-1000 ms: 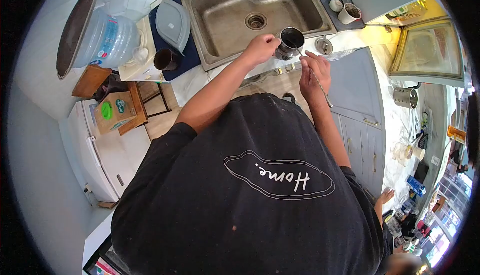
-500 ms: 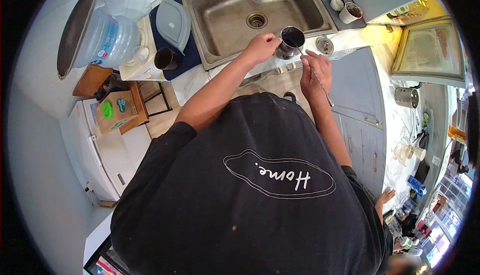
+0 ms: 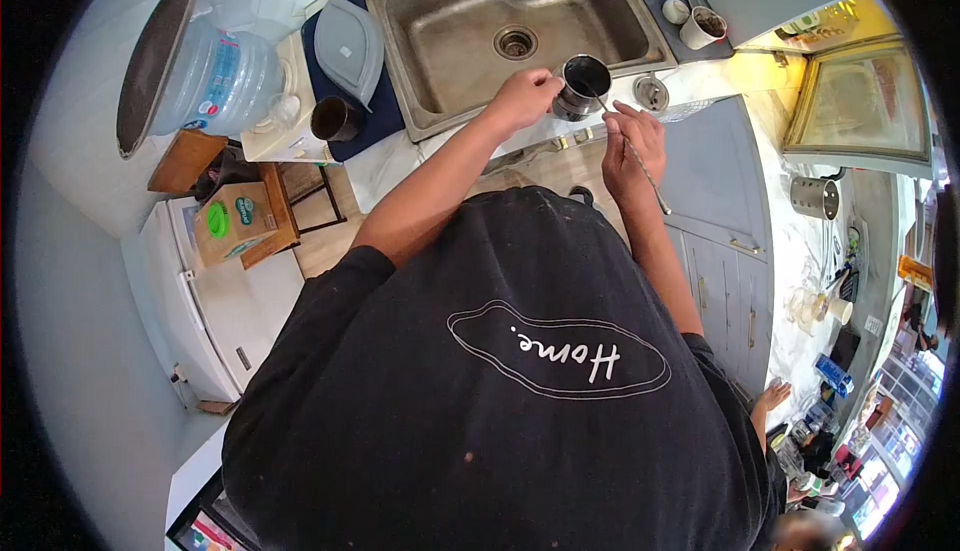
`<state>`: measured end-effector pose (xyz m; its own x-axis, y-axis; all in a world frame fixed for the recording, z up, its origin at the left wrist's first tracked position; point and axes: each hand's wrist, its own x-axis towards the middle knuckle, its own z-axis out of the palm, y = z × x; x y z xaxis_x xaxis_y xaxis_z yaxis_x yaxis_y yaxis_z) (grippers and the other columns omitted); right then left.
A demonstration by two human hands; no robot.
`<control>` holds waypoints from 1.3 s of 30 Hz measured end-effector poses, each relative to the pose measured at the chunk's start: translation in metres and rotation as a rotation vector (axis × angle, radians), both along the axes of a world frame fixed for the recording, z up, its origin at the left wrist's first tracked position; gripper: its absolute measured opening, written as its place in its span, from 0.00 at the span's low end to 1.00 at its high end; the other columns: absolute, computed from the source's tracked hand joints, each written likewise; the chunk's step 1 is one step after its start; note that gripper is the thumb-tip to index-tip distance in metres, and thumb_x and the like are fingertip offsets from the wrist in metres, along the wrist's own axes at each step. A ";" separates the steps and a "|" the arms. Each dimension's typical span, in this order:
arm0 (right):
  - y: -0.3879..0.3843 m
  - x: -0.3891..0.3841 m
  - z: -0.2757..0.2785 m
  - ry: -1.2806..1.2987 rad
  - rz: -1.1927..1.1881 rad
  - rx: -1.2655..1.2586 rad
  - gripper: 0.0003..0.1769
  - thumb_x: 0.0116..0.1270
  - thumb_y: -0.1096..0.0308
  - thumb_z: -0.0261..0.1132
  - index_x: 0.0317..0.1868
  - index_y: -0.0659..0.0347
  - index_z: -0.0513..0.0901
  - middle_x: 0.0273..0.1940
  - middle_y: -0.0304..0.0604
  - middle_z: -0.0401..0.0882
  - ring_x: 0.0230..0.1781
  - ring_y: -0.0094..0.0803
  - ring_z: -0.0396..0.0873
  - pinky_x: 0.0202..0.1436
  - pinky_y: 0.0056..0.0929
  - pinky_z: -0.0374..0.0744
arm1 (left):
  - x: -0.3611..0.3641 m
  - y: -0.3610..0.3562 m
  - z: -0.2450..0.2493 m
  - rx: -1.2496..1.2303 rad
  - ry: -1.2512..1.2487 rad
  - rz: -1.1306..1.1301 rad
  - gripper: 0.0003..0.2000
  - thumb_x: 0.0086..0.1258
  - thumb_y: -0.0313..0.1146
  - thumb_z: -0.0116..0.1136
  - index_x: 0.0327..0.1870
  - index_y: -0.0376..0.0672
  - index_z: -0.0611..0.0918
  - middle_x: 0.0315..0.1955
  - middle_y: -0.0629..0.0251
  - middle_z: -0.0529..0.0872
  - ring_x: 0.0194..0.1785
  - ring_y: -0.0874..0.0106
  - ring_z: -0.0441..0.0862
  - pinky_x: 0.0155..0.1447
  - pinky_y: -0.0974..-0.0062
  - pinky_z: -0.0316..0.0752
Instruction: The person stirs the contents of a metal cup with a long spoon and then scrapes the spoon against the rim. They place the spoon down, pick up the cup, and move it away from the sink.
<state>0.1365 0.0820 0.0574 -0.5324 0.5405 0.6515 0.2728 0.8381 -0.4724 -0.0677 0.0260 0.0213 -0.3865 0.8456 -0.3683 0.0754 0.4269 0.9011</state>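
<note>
Metal cup [image 3: 577, 107]: round, open-topped, shiny outer wall, dark inside, just beyond near edge of sink [image 3: 440, 61], on person's side. Left hand [image 3: 526, 98]: fingers pinched at cup's side. Right hand [image 3: 633, 149]: gripping thin, twisted silvery rod [image 3: 652, 184], tilted, tip in cup.

A single head camera is riding up top, staring steeply down and forward, looming close over the shirt [image 3: 480, 381] and reaching wide past the cup [image 3: 581, 85] to the sink [image 3: 450, 46].
</note>
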 end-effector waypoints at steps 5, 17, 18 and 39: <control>0.000 0.001 -0.001 -0.012 0.000 -0.008 0.03 0.69 0.75 0.68 0.38 0.58 0.82 0.39 0.40 0.89 0.52 0.39 0.87 0.60 0.48 0.76 | 0.001 -0.001 0.003 0.014 -0.002 -0.001 0.15 0.77 0.42 0.55 0.34 0.41 0.81 0.27 0.70 0.81 0.33 0.78 0.77 0.42 0.74 0.71; -0.001 0.002 -0.001 -0.012 0.002 -0.006 0.02 0.69 0.74 0.68 0.39 0.58 0.83 0.40 0.40 0.89 0.52 0.38 0.87 0.60 0.47 0.76 | 0.002 0.000 0.003 0.011 0.004 0.012 0.15 0.77 0.43 0.56 0.36 0.40 0.82 0.26 0.69 0.82 0.33 0.77 0.77 0.42 0.74 0.71; -0.001 0.002 -0.001 -0.014 0.001 -0.002 0.02 0.69 0.74 0.68 0.39 0.58 0.83 0.40 0.41 0.89 0.52 0.38 0.87 0.60 0.47 0.76 | 0.002 0.000 0.004 0.011 0.009 0.010 0.15 0.77 0.43 0.56 0.36 0.39 0.82 0.26 0.69 0.82 0.33 0.77 0.77 0.42 0.74 0.71; -0.001 0.002 0.000 -0.021 0.000 -0.020 0.02 0.69 0.75 0.67 0.39 0.59 0.83 0.40 0.41 0.89 0.52 0.39 0.87 0.61 0.48 0.75 | 0.002 0.001 0.007 -0.019 -0.003 0.011 0.15 0.77 0.43 0.55 0.37 0.41 0.83 0.27 0.70 0.82 0.34 0.77 0.78 0.43 0.74 0.72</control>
